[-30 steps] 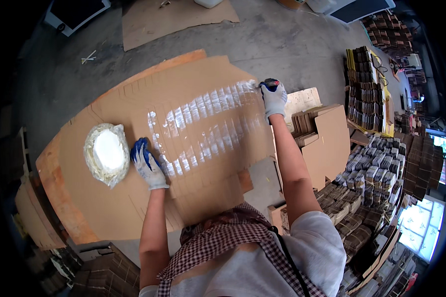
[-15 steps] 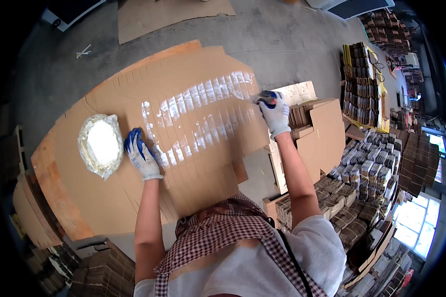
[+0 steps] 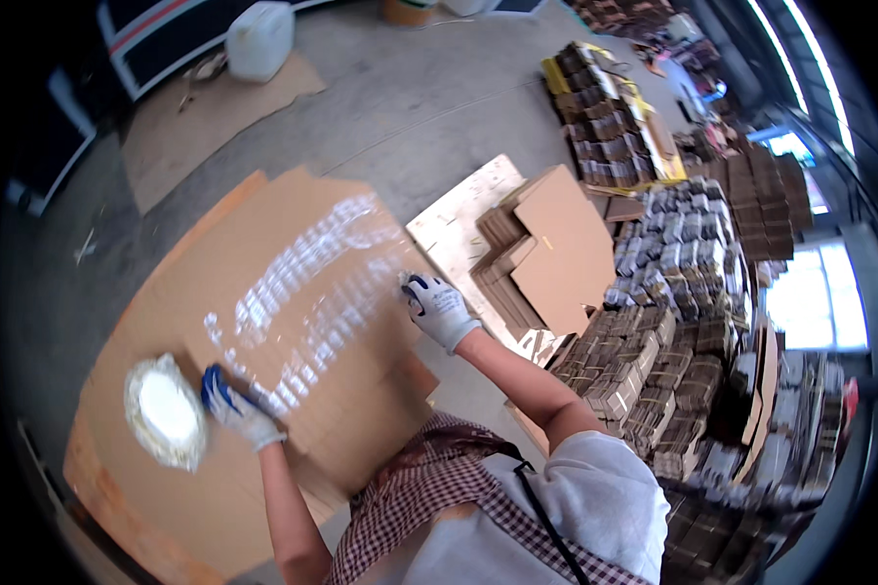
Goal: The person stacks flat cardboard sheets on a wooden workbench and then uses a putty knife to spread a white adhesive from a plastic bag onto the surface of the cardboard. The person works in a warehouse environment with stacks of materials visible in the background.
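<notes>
Spreading white paste over overlapping tan cardboard sheets [image 3: 259, 346] looks like the step in hand; they lie left of the view's centre, toward nine o'clock, on an orange-brown wooden board [image 3: 117, 507], with glossy white paste streaks [image 3: 293, 258] in two bands. At their three o'clock edge, the right hand [image 3: 439, 310], in a white, blue-palmed knit glove, curls round what seems a small hand tool [image 3: 405, 279], blurred and mostly hidden. The left hand [image 3: 239, 409], gloved alike, rests at the sheets' seven o'clock, grasping nothing. Just beyond, at eight o'clock, sits a round, film-wrapped white bowl [image 3: 180, 450]. Another stroke would probably call for steady sheets and a loaded tool.
</notes>
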Demonstrator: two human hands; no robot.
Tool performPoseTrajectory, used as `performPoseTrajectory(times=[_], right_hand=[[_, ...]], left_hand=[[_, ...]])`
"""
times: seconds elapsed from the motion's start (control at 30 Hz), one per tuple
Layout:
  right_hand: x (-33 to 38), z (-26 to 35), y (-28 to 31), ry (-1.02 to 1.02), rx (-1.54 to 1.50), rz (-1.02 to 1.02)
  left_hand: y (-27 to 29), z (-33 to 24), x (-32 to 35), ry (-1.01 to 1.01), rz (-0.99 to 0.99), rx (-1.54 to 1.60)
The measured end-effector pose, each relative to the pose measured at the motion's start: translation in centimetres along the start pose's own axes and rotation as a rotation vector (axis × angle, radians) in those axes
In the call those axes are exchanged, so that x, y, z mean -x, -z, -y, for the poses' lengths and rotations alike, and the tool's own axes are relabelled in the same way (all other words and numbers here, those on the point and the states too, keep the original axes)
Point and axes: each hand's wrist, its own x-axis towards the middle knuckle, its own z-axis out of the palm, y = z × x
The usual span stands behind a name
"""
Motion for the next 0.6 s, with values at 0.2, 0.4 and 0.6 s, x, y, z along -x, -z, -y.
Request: performPoseTrajectory(times=[0.2, 0.4, 0.6], right_hand=[[1.9, 1.1, 1.0, 0.124, 0.000, 0.015], [1.6, -1.4, 0.9, -0.188, 0.053, 0.125], [1.9, 8.1, 0.6, 0.193, -0.052, -0.061]], left_hand=[[-0.1, 0.6, 0.1, -0.021, -0.007, 0.025], [-0.2, 0.6, 0.4, -0.028, 0.000, 0.043], [-0.4, 1.6, 0.6, 0.101, -0.018, 0.099]])
